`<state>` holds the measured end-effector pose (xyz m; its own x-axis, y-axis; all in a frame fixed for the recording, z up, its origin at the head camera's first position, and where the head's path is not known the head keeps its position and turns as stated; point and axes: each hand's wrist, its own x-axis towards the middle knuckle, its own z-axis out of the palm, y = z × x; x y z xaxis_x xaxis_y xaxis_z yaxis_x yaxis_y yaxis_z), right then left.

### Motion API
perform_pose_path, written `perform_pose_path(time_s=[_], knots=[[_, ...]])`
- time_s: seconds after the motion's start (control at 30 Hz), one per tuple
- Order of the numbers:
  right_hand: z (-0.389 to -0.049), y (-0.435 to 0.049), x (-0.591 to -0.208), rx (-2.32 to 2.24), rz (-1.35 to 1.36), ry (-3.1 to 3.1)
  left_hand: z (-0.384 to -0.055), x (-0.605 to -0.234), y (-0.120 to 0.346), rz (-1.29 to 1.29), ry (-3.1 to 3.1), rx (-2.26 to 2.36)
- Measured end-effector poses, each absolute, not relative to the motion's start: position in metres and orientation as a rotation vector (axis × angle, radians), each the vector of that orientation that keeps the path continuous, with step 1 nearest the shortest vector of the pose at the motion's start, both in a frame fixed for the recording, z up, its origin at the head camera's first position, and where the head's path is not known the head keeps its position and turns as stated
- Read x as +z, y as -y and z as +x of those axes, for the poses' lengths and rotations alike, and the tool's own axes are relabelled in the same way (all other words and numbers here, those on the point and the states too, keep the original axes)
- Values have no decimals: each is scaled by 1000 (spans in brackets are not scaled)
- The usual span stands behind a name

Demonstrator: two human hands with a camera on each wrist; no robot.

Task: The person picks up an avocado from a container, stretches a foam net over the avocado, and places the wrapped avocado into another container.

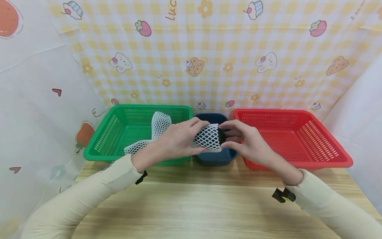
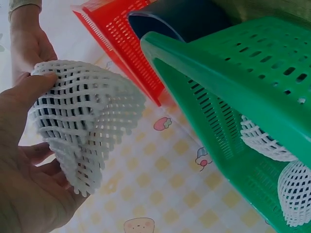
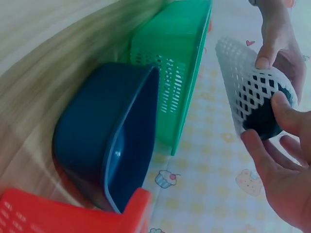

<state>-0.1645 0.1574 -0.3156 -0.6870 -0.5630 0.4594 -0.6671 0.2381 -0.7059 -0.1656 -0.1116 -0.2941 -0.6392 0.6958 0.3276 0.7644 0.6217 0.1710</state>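
Above the blue bin, both hands hold a dark rounded fruit (image 3: 262, 119) partly covered by a white foam net sleeve (image 1: 208, 137). My left hand (image 1: 182, 137) grips the sleeve from the left, its thumb on the mesh in the left wrist view. From the other side, my right hand (image 1: 249, 141) pinches the fruit's bare end, thumb and fingers curled around it near the sleeve's rim. The sleeve's loose end flares past the fruit (image 2: 116, 102). Its exact kind is unclear; most of it lies behind mesh and fingers.
At left, a green basket (image 1: 99, 132) contains white foam net sleeves (image 1: 161, 122), their contents unclear. A dark blue bin (image 1: 213, 162) stands in the middle, beside a red basket (image 1: 328, 162) at right. They stand on a wood-grain table (image 1: 191, 205) before a checked cloth (image 1: 179, 83).
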Motion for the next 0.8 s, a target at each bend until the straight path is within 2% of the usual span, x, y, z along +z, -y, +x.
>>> perform_pose_path(time_s=[0.2, 0.37, 0.57, 0.8], knots=[[-160, -148, -323, 1600, 1105, 2300, -166, -294, 110, -1220, 2595, -439], [-158, -144, -325, 1679, 1136, 2303, -165, -294, 110, -1251, 2577, -459], [-159, -142, -329, 1654, 1199, 2284, -164, -293, 109, -1270, 2595, -458], [-159, -132, -332, 1552, 1130, 2226, -164, -290, 106, -1263, 2595, -452]])
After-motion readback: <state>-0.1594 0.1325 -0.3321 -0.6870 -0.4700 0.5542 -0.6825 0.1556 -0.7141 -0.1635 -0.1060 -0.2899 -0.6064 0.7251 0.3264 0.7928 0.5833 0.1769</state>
